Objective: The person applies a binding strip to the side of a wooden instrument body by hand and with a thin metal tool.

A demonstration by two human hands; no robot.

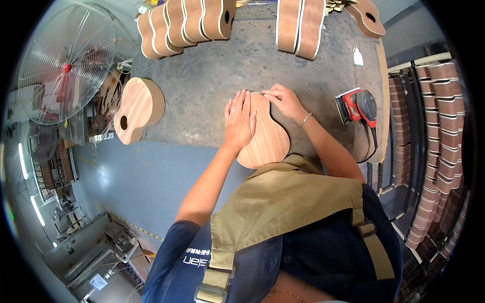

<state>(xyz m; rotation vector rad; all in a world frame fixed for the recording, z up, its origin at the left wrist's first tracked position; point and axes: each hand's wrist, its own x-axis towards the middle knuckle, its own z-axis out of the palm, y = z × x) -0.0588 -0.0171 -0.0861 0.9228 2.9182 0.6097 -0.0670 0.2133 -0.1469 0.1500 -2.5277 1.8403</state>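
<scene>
A pale wooden ukulele body point(268, 140) lies at the near edge of the workbench, against my apron. No sound hole shows on the side facing up, and a light line runs round its rim. My left hand point(240, 118) rests flat on its left part, fingers stretched out and pointing away from me. At the far end of the body, my right hand point(285, 101) has its fingers pinched together at the edge. Whatever sits between those fingertips, if anything, is too small to make out.
Another ukulele body point(132, 113) with a sound hole stands at the bench's left edge. A red-and-black sander point(359, 107) with a cord and a white bottle point(357, 56) are on the right. Rows of brown bodies point(184, 22) line the far side of the grey workbench point(202, 76).
</scene>
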